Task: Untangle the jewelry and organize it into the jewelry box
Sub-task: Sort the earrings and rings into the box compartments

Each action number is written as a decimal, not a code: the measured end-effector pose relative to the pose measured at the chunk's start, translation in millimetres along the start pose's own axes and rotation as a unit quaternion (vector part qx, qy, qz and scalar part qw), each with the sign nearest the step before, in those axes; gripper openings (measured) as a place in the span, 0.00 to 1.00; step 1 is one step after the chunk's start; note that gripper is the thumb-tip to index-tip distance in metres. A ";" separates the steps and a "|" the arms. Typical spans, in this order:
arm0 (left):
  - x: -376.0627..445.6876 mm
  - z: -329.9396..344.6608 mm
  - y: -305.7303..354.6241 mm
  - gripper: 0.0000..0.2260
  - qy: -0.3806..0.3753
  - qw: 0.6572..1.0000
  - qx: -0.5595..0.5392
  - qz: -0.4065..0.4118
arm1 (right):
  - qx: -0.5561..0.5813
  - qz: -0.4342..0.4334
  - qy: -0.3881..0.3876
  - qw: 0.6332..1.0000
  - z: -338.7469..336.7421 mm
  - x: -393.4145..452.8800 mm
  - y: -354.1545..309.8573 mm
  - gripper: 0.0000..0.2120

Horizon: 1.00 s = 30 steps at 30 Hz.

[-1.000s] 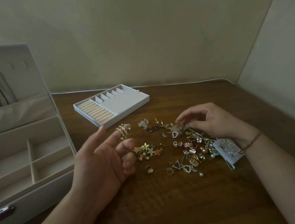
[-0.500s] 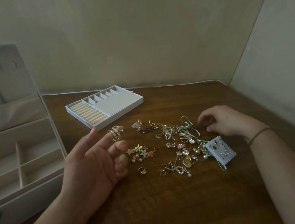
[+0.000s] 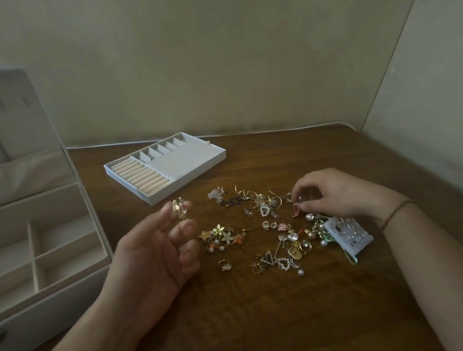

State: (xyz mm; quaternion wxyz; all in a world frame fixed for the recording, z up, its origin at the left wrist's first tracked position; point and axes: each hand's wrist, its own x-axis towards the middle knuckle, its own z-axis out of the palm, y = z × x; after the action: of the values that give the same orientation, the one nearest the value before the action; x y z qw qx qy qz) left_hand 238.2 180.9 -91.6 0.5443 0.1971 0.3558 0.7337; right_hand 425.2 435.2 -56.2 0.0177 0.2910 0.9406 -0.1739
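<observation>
no readable text, labels or numbers

**Free room around the jewelry pile**

The scattered heap of gold, pearl and crystal jewelry [image 3: 260, 228] fills the middle of the dark brown wooden table [image 3: 266, 326]. Nearer than the heap, bare wood lies open. Beyond it stands the white removable ring tray [image 3: 165, 164]; left of it, the open cream jewelry box [image 3: 35, 248] blocks passage.
</observation>
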 end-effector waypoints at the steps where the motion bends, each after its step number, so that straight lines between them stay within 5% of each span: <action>1: 0.3 0.9 -0.6 0.16 0.015 1.000 0.015 -0.001 | 0.005 0.009 0.006 1.000 -1.1 -0.7 2.1 0.08; 3: 0.9 2.9 -2.6 0.05 0.033 0.999 0.031 -0.001 | 0.007 0.024 0.023 0.999 -2.7 -1.9 6.2 0.06; 11: 3.3 3.3 -6.0 0.05 0.035 0.997 0.063 0.002 | -0.013 0.038 0.098 0.994 -7.8 -1.3 16.1 0.08; 16: 4.1 0.3 -6.4 0.06 0.024 0.997 0.074 -0.005 | 0.084 -0.093 -0.029 0.992 -3.7 -3.4 -8.8 0.13; 19: 1.9 -4.9 -2.8 0.22 -0.033 0.997 0.050 -0.042 | 0.034 -0.111 -0.092 0.989 5.9 1.9 -14.9 0.14; 24: 0.2 -10.8 3.8 0.35 -0.194 0.973 -0.025 -0.125 | -0.023 -0.100 -0.004 0.995 4.0 -0.5 -22.4 0.11; 26: -0.3 -8.9 5.0 0.38 -0.241 0.959 -0.033 -0.145 | 0.091 -0.144 0.038 0.985 3.7 -8.5 -45.9 0.22; 30: -6.5 -0.4 6.6 0.41 -0.293 0.940 -0.042 -0.168 | 0.336 -0.238 -0.026 0.911 22.8 -24.9 -106.9 0.36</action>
State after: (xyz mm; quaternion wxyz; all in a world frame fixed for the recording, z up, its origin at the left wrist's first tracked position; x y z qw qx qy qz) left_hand 235.8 173.6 -86.4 0.7477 0.3180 0.1775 0.5552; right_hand 385.1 331.7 -40.5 -0.0992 0.0423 0.8671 -0.4863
